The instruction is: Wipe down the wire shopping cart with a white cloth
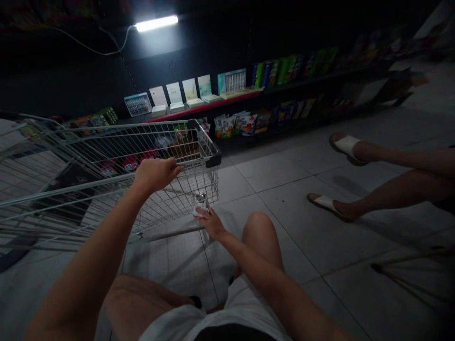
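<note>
My left hand (156, 174) grips the top rail of a wire shopping cart (117, 137), which stands ahead and to the left. Several packaged goods lie inside the basket, partly hidden by its wires. My right hand (211, 222) is lower, next to the cart's near wire wall. Its fingers hold a small white and silver packet (200, 205), which is crumpled and partly behind the wires.
Low shelves (202, 106) with a red edge display books and cards along the dark back wall. Another person's legs in white sandals (344, 147) are to the right, on the grey tiled floor (284, 189). A strip light (156, 22) shines above.
</note>
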Available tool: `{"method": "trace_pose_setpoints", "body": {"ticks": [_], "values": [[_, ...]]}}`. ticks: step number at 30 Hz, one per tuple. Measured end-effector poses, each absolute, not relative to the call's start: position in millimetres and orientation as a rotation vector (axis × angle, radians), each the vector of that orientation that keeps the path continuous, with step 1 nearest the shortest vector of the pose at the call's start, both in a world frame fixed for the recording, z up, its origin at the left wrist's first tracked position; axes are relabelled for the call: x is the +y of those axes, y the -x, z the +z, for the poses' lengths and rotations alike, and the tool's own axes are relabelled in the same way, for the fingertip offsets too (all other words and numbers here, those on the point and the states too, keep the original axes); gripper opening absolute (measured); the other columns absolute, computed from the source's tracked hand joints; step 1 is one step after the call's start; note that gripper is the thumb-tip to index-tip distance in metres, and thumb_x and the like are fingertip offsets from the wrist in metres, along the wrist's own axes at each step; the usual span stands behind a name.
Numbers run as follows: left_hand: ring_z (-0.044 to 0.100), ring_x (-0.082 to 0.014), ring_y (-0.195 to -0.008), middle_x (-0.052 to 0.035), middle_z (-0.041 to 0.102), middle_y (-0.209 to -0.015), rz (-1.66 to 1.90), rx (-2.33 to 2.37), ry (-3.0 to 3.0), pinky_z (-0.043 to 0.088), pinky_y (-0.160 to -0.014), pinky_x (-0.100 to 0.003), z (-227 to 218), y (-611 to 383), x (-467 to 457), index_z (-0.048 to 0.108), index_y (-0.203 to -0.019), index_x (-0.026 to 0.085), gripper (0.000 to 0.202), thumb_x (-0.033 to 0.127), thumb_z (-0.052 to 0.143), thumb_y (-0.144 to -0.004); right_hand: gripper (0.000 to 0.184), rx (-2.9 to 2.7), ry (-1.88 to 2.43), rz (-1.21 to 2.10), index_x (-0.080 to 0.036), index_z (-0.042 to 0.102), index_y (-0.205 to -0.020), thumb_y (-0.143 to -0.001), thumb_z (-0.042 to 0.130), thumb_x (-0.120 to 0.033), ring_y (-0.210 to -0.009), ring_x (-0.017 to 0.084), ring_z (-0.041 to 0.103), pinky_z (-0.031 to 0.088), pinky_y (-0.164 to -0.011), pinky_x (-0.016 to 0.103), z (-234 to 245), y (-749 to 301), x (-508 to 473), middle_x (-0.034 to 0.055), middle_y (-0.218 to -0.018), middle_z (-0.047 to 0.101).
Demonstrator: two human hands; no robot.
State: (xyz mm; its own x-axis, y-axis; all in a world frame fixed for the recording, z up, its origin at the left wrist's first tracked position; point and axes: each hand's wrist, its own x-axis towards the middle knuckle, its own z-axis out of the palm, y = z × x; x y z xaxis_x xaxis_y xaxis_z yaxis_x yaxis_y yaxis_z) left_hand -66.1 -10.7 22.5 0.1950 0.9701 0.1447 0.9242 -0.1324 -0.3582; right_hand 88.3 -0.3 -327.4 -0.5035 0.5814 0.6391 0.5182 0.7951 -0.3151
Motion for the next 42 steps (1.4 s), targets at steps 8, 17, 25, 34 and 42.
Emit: {"method": "trace_pose_setpoints", "body": {"ticks": [8,17,25,34,42], "values": [[0.068,-0.0273,-0.074,-0.0078,0.072,-0.08,0.168,-1.794,2.102,0.028,-0.056,-0.031,20.0,85.8,-19.9,0.066,-0.092,0.023,0.065,0.07,0.021,-0.093,0.052,-1.831,0.909,0.092,-0.029,0.069,-0.122,-0.079,0.051,-0.005,-0.123,0.025,0.054,0.046,-0.105,0.047,-274.6,-109.1,-14.3,0.0091,-0.131,0.059],[0.066,-0.0241,-0.07,-0.0055,0.071,-0.077,0.165,-1.793,2.108,0.025,-0.055,-0.03,21.8,110.5,-33.5,0.066,-0.089,0.024,0.064,0.073,0.025,-0.091,0.034,-1.976,0.732,0.0,-0.029,0.074,-0.104,-0.085,0.051,-0.012,-0.116,0.023,0.055,0.042,-0.103,0.043,-233.5,-129.0,51.3,0.0067,-0.124,0.063],[0.067,-0.0238,-0.07,-0.0052,0.07,-0.074,0.16,-1.781,2.071,0.021,-0.054,-0.03,19.6,117.5,-37.3,0.064,-0.082,0.024,0.066,0.073,0.021,-0.092,0.041,-1.712,0.993,0.14,-0.021,0.068,-0.112,-0.079,0.048,-0.008,-0.112,0.023,0.052,0.046,-0.097,0.04,-272.9,-125.9,24.8,0.0096,-0.118,0.058],[0.067,-0.024,-0.072,-0.0058,0.071,-0.075,0.149,-1.819,2.037,0.02,-0.054,-0.03,20.0,122.5,-41.8,0.063,-0.08,0.023,0.066,0.074,0.023,-0.091,0.052,-1.94,1.045,0.131,-0.024,0.065,-0.12,-0.075,0.05,0.0,-0.129,0.025,0.046,0.034,-0.111,0.048,-316.9,-73.4,-11.7,0.0106,-0.135,0.052],[0.067,-0.0224,-0.073,-0.0047,0.071,-0.075,0.155,-1.828,2.03,0.021,-0.054,-0.03,18.5,132.6,-50.2,0.062,-0.078,0.025,0.063,0.072,0.023,-0.092,0.042,-1.835,1.093,0.319,-0.022,0.071,-0.1,-0.071,0.047,-0.005,-0.118,0.024,0.052,0.044,-0.104,0.046,-351.1,-109.2,-13.9,0.0084,-0.12,0.058]]}}
